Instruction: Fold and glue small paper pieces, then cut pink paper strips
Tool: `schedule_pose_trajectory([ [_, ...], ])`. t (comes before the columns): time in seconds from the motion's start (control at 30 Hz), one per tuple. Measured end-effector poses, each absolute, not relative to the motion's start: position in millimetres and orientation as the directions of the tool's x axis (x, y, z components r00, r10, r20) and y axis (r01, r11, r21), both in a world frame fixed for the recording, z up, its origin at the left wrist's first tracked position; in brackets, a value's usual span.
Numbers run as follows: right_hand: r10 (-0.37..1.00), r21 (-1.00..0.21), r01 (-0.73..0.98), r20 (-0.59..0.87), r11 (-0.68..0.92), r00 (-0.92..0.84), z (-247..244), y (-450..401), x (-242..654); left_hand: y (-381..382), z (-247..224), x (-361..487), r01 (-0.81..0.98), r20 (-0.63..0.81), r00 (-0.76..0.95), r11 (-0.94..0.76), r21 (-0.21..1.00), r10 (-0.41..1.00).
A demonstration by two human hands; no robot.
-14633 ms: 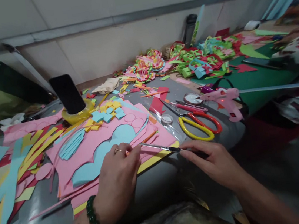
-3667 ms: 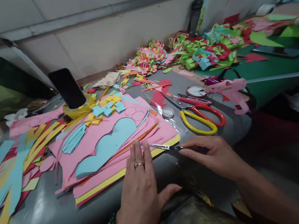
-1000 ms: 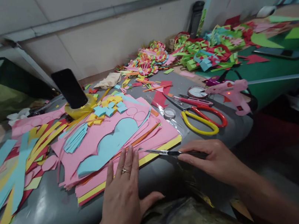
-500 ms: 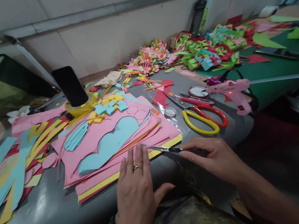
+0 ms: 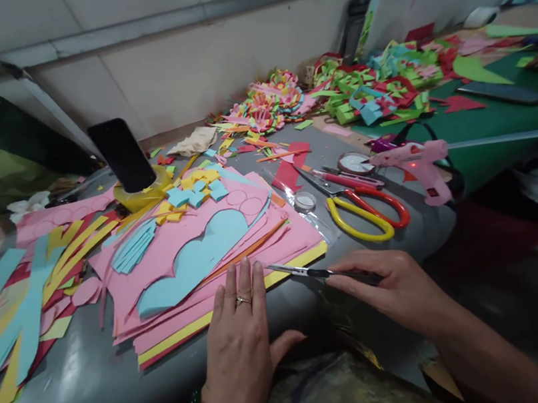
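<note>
A stack of pink sheets (image 5: 165,321) lies at the table's front edge, over a yellow sheet (image 5: 317,252). My left hand (image 5: 241,333) rests flat on the stack's front edge, fingers stretched and thumb out, holding nothing. In my right hand (image 5: 386,278) is a utility knife (image 5: 310,271), its blade pointing left over the stack's edge, just right of my left fingertips. Whether the blade touches the paper I cannot tell. A blue scalloped paper piece (image 5: 197,263) lies on the pink sheets, with small blue and yellow folded bits (image 5: 194,192) behind it.
Scissors (image 5: 362,214) with red and yellow handles lie right of the stack, near a pink glue gun (image 5: 419,162). A phone (image 5: 123,156) stands in a yellow tape roll (image 5: 146,189). Paper strips (image 5: 35,297) cover the left. Heaps of coloured paper (image 5: 373,85) lie behind.
The view has shifted slightly. My left hand sits slightly further left and the knife tip is a little further from its fingertips. At the far right, another person's hand and green paper have moved.
</note>
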State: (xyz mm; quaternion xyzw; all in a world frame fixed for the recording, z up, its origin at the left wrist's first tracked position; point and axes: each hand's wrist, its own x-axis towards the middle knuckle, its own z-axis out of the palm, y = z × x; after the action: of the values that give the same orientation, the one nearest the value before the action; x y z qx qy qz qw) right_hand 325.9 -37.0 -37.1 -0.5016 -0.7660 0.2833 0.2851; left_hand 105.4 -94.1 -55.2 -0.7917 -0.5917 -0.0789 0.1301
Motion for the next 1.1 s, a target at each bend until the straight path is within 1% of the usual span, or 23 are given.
schedule_pose_trajectory([
  [0.27, 0.921, -0.718, 0.603, 0.141, 0.347, -0.362, -35.1, -38.9, 328.4, -92.7, -56.9, 104.9, 0.96, 0.272, 0.279, -0.27, -0.071, 0.921],
  [0.43, 0.92, -0.732, 0.589, 0.135, 0.342, -0.367, -34.0, -38.9, 323.7, -91.9, -56.9, 105.5, 0.961, 0.274, 0.278, -0.27, -0.065, 0.921],
  [0.6, 0.921, -0.74, 0.589, 0.108, 0.325, -0.374, -34.6, -37.9, 322.8, -96.0, -53.9, 92.6, 0.954, 0.312, 0.293, -0.298, -0.033, 0.904],
  [0.77, 0.925, -0.748, 0.586, 0.1, 0.312, -0.366, -32.1, -37.2, 321.0, -99.7, -57.7, 79.6, 0.944, 0.277, 0.325, -0.328, -0.037, 0.904],
  [0.87, 0.921, -0.749, 0.581, 0.101, 0.32, -0.377, -30.3, -36.8, 318.8, -99.8, -59.8, 80.0, 0.948, 0.251, 0.314, -0.317, -0.028, 0.916],
  [1.1, 0.919, -0.753, 0.58, 0.081, 0.31, -0.385, -28.2, -37.0, 318.7, -99.8, -58.6, 83.3, 0.951, 0.259, 0.308, -0.306, -0.048, 0.916],
])
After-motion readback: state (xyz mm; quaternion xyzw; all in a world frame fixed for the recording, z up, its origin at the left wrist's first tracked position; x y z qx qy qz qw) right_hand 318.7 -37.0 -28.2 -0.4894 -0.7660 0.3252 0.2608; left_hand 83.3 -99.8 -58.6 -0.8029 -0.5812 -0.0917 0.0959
